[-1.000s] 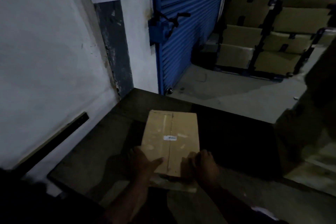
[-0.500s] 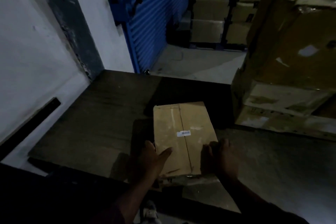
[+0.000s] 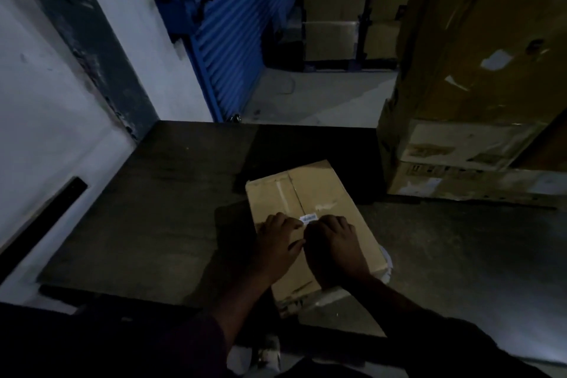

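L hand (image 3: 276, 244) & R hand (image 3: 336, 242) are now off near edge of flat brown cardboard box (image 3: 310, 190) & atop its seam, fingers bent, can't tell if grip clasps anything: prob. opening starts.

blue shutter (image 3: 233, 40) back left | large taped carton (image 3: 478, 86) right, on dark platform (image 3: 153, 209) | stacked boxes (image 3: 334, 18) behind
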A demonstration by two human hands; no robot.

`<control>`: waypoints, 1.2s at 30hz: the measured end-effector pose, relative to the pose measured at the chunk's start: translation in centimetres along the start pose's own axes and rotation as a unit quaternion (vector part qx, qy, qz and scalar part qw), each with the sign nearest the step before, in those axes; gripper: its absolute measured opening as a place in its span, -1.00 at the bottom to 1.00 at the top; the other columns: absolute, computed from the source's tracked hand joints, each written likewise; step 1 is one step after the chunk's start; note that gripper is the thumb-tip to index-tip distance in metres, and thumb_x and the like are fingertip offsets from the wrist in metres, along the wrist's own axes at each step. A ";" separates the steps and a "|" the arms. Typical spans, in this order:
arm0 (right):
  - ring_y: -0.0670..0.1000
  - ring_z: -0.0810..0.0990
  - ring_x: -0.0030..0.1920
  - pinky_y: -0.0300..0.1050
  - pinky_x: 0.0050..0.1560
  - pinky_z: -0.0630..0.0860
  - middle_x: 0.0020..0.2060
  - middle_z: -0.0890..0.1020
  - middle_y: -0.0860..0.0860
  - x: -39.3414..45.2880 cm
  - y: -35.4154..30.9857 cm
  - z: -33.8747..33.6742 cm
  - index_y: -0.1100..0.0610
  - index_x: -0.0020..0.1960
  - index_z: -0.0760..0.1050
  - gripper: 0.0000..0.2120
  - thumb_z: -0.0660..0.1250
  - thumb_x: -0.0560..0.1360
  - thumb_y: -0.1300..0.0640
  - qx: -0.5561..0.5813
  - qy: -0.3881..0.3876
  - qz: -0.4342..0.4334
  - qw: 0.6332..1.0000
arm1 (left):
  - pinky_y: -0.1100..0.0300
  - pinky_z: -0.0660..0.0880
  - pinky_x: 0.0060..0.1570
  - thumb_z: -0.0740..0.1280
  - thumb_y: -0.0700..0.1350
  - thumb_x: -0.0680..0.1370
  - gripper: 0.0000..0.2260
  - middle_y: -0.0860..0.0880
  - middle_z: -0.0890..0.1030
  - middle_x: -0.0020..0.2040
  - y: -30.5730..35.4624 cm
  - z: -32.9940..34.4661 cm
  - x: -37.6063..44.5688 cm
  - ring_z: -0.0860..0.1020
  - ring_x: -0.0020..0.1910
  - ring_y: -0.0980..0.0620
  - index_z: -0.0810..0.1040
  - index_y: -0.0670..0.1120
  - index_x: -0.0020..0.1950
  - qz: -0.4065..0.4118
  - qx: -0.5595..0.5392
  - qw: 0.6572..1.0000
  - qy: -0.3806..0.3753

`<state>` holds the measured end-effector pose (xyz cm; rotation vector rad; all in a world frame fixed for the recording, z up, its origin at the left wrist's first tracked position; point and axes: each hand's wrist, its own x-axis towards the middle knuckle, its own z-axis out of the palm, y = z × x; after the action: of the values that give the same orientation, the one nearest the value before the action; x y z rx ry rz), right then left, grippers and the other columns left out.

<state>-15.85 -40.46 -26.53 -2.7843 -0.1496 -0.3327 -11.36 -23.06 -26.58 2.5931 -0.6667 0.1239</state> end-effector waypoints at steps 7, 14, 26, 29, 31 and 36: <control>0.16 0.51 0.04 -0.04 -0.06 0.25 0.07 0.54 0.04 1.5 1.2 1.2 0.07 0.13 0.53 -0.70 0.19 0.49 -0.03 -0.020 -0.018 0.013 1.000 | 0.15 0.33 -0.04 0.35 -0.01 0.55 -0.90 0.04 0.50 -0.01 -2.7 0.9 2.2 0.48 -0.01 -0.02 0.55 0.00 0.02 0.043 -0.072 0.996 0.039; 0.11 0.42 0.02 -0.06 -0.06 0.22 0.05 0.53 0.05 2.0 0.4 1.0 0.03 0.14 0.52 -0.68 0.16 0.50 -0.08 -0.001 0.002 0.046 0.999 | 0.12 0.39 -0.19 0.36 0.10 0.51 -0.85 0.14 0.44 -0.18 -3.5 0.8 3.6 0.44 -0.16 0.08 0.47 0.07 -0.13 0.056 -0.086 0.994 0.032; 0.12 0.44 0.12 -0.01 0.03 0.36 0.17 0.49 0.01 1.6 0.4 1.3 0.02 0.24 0.46 -0.65 0.25 0.51 -0.10 -0.008 -0.011 0.076 0.997 | 0.16 0.28 -0.37 0.40 0.15 0.47 -0.74 0.10 0.43 -0.38 -3.7 1.2 4.9 0.45 -0.33 0.06 0.43 0.06 -0.28 0.063 -0.051 0.995 0.062; 0.12 0.44 0.13 -0.01 0.03 0.36 0.18 0.50 0.01 1.7 0.0 0.7 -0.01 0.24 0.47 -0.64 0.22 0.51 -0.11 -0.011 -0.011 0.080 0.997 | 0.13 0.33 -0.33 0.39 0.17 0.46 -0.72 0.08 0.45 -0.34 -4.7 1.1 6.3 0.49 -0.27 0.01 0.43 0.03 -0.26 0.063 -0.046 0.996 0.046; 0.15 0.48 0.08 0.01 -0.02 0.42 0.12 0.53 0.05 1.2 -0.4 0.1 0.04 0.15 0.50 -0.64 0.21 0.45 -0.12 -0.001 0.009 0.095 0.995 | 0.04 0.41 -0.21 0.35 0.23 0.45 -0.70 0.05 0.49 -0.22 -5.8 1.0 7.6 0.50 -0.14 -0.05 0.46 0.01 -0.17 0.050 -0.046 0.996 0.049; 0.09 0.44 0.18 0.03 0.19 0.31 0.15 0.53 0.02 -4.2 -0.8 -0.2 0.02 0.15 0.52 -0.64 0.25 0.44 -0.12 -0.018 0.054 0.216 0.975 | -0.07 0.41 0.10 0.43 0.33 0.35 -0.39 -0.08 0.54 0.16 -7.9 0.6 11.0 0.44 0.14 -0.15 0.55 -0.05 0.23 -0.029 0.036 0.997 0.060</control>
<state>-20.04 -40.04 -27.10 -2.7272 0.4857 -0.3737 2.06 -21.94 -28.23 2.6460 -0.5535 0.2880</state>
